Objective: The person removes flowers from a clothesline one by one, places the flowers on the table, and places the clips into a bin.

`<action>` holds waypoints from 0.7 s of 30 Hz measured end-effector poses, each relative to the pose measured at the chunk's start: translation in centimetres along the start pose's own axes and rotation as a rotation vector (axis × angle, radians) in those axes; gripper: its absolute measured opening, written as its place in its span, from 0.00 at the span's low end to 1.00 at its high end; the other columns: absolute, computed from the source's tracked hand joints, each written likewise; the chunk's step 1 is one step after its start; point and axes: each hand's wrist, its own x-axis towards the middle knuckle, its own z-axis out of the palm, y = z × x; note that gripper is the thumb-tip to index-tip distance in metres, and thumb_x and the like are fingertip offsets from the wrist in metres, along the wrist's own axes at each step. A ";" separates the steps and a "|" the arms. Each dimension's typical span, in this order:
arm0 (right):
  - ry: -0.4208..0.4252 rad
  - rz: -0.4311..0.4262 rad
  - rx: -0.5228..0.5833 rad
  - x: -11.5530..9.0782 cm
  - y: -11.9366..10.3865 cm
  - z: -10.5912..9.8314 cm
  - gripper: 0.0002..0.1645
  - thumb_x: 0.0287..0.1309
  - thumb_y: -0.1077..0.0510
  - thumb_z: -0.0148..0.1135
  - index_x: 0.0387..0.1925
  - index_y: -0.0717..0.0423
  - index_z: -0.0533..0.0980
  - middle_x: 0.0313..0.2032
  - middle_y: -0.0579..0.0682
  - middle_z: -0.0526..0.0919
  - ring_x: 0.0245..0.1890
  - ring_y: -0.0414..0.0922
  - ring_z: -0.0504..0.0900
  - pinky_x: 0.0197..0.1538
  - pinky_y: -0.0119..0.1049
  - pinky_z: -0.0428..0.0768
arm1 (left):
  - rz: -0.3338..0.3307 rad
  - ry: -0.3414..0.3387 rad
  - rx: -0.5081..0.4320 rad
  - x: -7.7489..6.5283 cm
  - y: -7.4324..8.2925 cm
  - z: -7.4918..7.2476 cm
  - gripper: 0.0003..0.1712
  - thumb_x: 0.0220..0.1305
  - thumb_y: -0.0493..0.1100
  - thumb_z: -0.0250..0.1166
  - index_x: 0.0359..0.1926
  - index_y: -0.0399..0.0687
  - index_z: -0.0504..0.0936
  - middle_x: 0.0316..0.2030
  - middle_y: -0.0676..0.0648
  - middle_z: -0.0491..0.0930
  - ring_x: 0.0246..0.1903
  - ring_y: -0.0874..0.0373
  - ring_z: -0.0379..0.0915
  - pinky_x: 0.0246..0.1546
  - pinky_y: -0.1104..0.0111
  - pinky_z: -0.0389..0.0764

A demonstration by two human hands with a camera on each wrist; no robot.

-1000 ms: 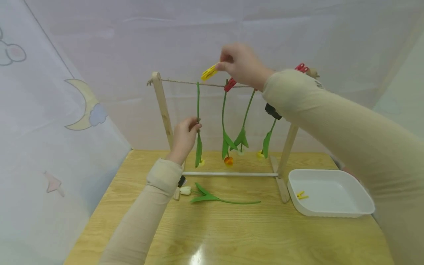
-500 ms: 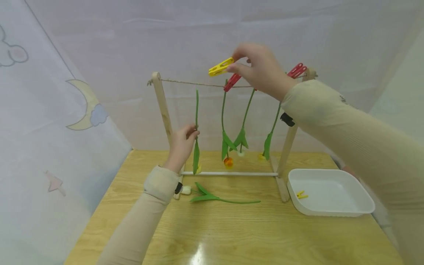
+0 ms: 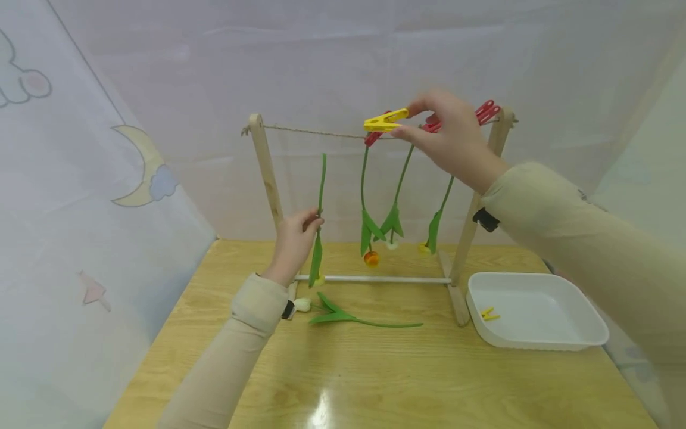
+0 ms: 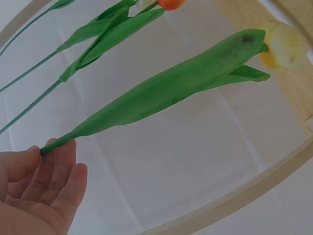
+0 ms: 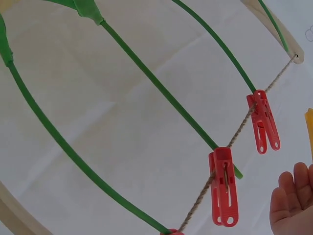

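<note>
My left hand (image 3: 295, 241) pinches the stem of a yellow tulip (image 4: 171, 93), which hangs head down left of the other flowers, its bare stem end below the twine. In my right hand (image 3: 455, 134) a yellow clothespin (image 3: 384, 121) is pinched between thumb and finger, in front of the twine (image 3: 316, 132). An orange tulip (image 3: 371, 258), a white tulip (image 3: 392, 243) and another yellow tulip (image 3: 433, 232) hang upside down from the twine. Red clothespins (image 5: 224, 186) clip their stems. The right wrist view shows only the fingers of the right hand at its edge.
Wooden posts (image 3: 264, 167) hold the twine, with a white rod (image 3: 375, 279) low between them. A white tulip (image 3: 343, 317) lies on the table (image 3: 375, 375). At right stands a white tray (image 3: 541, 345) with a yellow clothespin (image 3: 489, 314) inside.
My right hand has moved right and slightly down with the yellow clothespin, away from the tulip's stem. The left hand has lowered the yellow tulip, so its stem end dropped below the twine.
</note>
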 end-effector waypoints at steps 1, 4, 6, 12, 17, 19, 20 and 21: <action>0.005 0.014 0.008 -0.2 0.2 -0.1 0.21 0.59 0.57 0.68 0.49 0.66 0.76 0.49 0.60 0.78 0.43 0.55 0.74 0.46 0.33 0.72 | 0.004 -0.001 0.007 -0.1 0.0 0.0 0.13 0.68 0.32 0.60 0.50 0.29 0.81 0.43 0.35 0.83 0.41 0.46 0.81 0.43 0.61 0.83; 0.012 0.047 0.018 -0.9 0.6 -0.3 0.20 0.59 0.57 0.69 0.48 0.66 0.76 0.47 0.59 0.79 0.43 0.53 0.75 0.44 0.30 0.71 | 0.007 -0.011 0.016 -0.3 -0.1 -0.1 0.13 0.68 0.32 0.60 0.50 0.29 0.80 0.43 0.34 0.83 0.42 0.45 0.81 0.43 0.62 0.83; 0.014 0.061 0.026 -1.4 0.8 -0.4 0.20 0.59 0.57 0.69 0.48 0.65 0.76 0.47 0.58 0.78 0.44 0.52 0.74 0.45 0.30 0.70 | 0.002 -0.018 0.019 -0.5 -0.2 -0.1 0.13 0.68 0.32 0.60 0.51 0.29 0.80 0.43 0.34 0.83 0.42 0.45 0.81 0.43 0.61 0.83; 0.046 0.034 0.040 -2.9 1.7 -0.8 0.18 0.57 0.61 0.70 0.46 0.67 0.77 0.46 0.57 0.79 0.44 0.47 0.73 0.46 0.26 0.70 | 0.046 -0.031 0.067 -1.3 -0.4 0.1 0.13 0.67 0.31 0.60 0.50 0.28 0.80 0.43 0.34 0.83 0.42 0.45 0.81 0.42 0.61 0.83; 0.038 0.075 0.032 -4.4 2.3 -1.2 0.19 0.58 0.61 0.69 0.48 0.67 0.76 0.48 0.58 0.79 0.43 0.51 0.75 0.41 0.24 0.69 | 0.106 -0.032 0.086 -1.9 -0.6 0.5 0.12 0.65 0.29 0.61 0.48 0.26 0.80 0.41 0.32 0.83 0.41 0.43 0.82 0.42 0.61 0.84; 0.037 0.081 0.031 -4.8 2.5 -1.2 0.19 0.58 0.62 0.69 0.48 0.67 0.76 0.49 0.58 0.79 0.43 0.50 0.75 0.41 0.23 0.69 | 0.108 -0.030 0.083 -2.1 -0.7 0.6 0.12 0.65 0.29 0.60 0.48 0.26 0.80 0.41 0.32 0.83 0.41 0.43 0.82 0.42 0.61 0.84; 0.041 0.081 0.038 -5.0 2.6 -1.2 0.19 0.57 0.62 0.69 0.48 0.67 0.76 0.48 0.58 0.79 0.43 0.48 0.75 0.41 0.23 0.69 | 0.111 -0.028 0.088 -2.2 -0.7 0.7 0.12 0.65 0.28 0.61 0.48 0.25 0.80 0.41 0.32 0.83 0.41 0.43 0.82 0.42 0.60 0.84; 0.046 0.071 0.045 -5.1 2.7 -1.1 0.19 0.57 0.63 0.69 0.48 0.67 0.76 0.48 0.58 0.80 0.43 0.45 0.74 0.42 0.24 0.70 | 0.109 -0.029 0.084 -2.3 -0.6 0.7 0.12 0.65 0.28 0.60 0.48 0.25 0.80 0.41 0.32 0.83 0.41 0.43 0.82 0.43 0.60 0.84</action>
